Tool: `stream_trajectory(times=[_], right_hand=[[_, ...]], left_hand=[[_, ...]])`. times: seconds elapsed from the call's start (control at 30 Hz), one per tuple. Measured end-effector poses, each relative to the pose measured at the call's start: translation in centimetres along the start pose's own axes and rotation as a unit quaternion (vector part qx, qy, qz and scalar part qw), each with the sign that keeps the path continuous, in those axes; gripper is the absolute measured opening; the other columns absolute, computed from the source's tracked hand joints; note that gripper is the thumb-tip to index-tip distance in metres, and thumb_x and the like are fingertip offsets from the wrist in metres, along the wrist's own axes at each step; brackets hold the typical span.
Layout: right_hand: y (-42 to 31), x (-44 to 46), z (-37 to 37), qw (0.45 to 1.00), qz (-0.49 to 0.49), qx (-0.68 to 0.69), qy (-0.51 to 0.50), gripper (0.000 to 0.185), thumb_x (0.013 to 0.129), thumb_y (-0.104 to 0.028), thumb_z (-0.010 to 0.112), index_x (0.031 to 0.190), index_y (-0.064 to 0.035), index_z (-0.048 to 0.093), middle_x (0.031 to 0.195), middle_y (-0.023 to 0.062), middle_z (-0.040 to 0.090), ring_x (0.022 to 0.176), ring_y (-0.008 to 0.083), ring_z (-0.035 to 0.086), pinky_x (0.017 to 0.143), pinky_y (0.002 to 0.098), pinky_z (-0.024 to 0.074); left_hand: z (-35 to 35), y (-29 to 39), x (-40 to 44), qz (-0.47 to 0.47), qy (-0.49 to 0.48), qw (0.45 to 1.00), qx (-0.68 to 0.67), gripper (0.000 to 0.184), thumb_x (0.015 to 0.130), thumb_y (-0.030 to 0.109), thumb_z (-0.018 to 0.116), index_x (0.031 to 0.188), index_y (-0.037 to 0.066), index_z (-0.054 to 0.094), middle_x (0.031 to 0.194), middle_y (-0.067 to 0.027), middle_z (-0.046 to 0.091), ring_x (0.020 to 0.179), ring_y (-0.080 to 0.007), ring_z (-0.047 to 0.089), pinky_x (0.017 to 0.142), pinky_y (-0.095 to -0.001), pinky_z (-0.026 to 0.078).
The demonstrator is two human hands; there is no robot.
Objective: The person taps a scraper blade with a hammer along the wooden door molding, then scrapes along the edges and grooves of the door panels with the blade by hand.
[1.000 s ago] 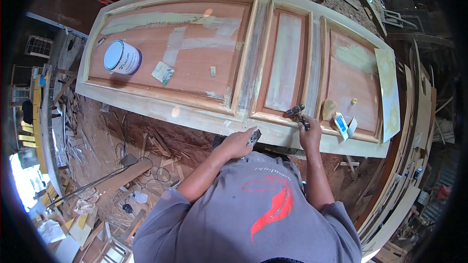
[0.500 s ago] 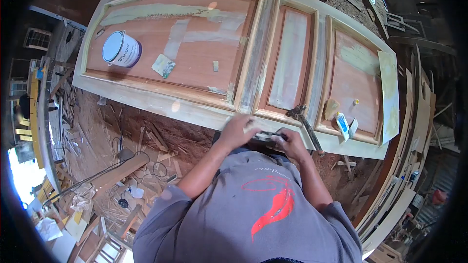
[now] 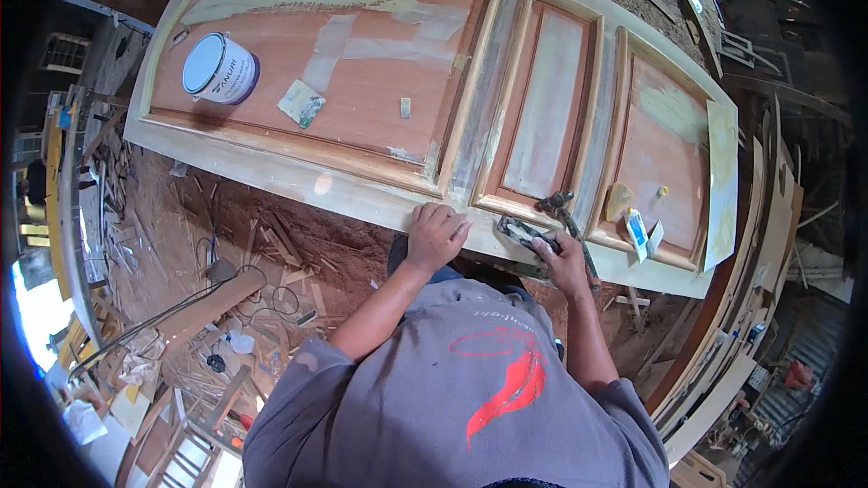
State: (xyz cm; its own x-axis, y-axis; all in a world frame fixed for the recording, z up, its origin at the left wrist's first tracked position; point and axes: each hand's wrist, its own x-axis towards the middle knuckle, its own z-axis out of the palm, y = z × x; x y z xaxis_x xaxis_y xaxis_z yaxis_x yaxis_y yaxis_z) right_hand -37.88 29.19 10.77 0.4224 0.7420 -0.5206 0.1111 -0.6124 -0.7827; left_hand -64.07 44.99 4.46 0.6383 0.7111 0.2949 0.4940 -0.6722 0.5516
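A wooden panelled door [image 3: 362,188] lies flat in front of me, with pale filler smeared over its panels. My right hand [image 3: 562,262] grips a dark hand tool with pale smears [image 3: 520,233] at the near edge of the door; its exact kind is unclear. Close beyond that hand, a hammer [image 3: 555,202] rests on the door, its handle partly hidden. My left hand [image 3: 437,233] is at the door's near edge, fingers curled and together; whatever may be inside them is hidden.
On the left panel stand a paint can [image 3: 220,70], a smeared square pad [image 3: 301,104] and a small block [image 3: 405,107]. At right lie a glue bottle [image 3: 636,233], a tan lump [image 3: 618,201] and a pale board [image 3: 721,183]. Wood scraps [image 3: 294,258] litter the floor.
My hands have moved apart. The right one has carried the dark tool slightly up and right, while the left has come away from it. The view has shifted a little.
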Motion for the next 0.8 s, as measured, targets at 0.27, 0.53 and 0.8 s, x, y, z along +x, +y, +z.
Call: stream_trajectory(times=[0.27,0.53,0.8], right_hand=[[1.9,0.8,1.2,0.999,-0.036,-0.015,-0.017,0.023,0.100,-0.019,0.085,0.110,-0.0014,0.075,0.084,0.0028,0.073,0.075,0.0093,0.067,0.070,0.0294,0.0545],[-0.4,0.8,2.2,0.981,-0.120,-0.152,0.009,0.030,0.096,-0.011,0.084,0.123,-0.0029,0.075,0.103,0.0146,0.078,0.096,0.0269,0.074,0.089,0.0381,0.0581],[-6.8,2.7,2.2,0.942,-0.274,-0.196,0.013,0.017,0.094,-0.011,0.081,0.110,-0.0048,0.079,0.106,0.0149,0.075,0.101,0.0402,0.073,0.088,0.0477,0.0584]], left_hand=[[0.0,0.1,0.1,0.025,-0.023,0.999,-0.033,0.025,0.088,0.028,0.084,0.108,0.013,0.080,0.096,-0.0035,0.064,0.100,-0.0269,0.061,0.092,-0.0449,0.046],[-2.1,-3.9,3.7,-0.051,0.099,0.993,0.045,0.034,0.091,0.025,0.079,0.120,0.008,0.073,0.118,-0.0114,0.071,0.116,-0.0345,0.063,0.104,-0.0505,0.045],[-2.0,-6.2,5.2,-0.073,0.126,0.988,0.044,0.048,0.098,0.026,0.070,0.138,0.001,0.061,0.142,-0.0192,0.064,0.135,-0.0406,0.056,0.119,-0.0558,0.040]])
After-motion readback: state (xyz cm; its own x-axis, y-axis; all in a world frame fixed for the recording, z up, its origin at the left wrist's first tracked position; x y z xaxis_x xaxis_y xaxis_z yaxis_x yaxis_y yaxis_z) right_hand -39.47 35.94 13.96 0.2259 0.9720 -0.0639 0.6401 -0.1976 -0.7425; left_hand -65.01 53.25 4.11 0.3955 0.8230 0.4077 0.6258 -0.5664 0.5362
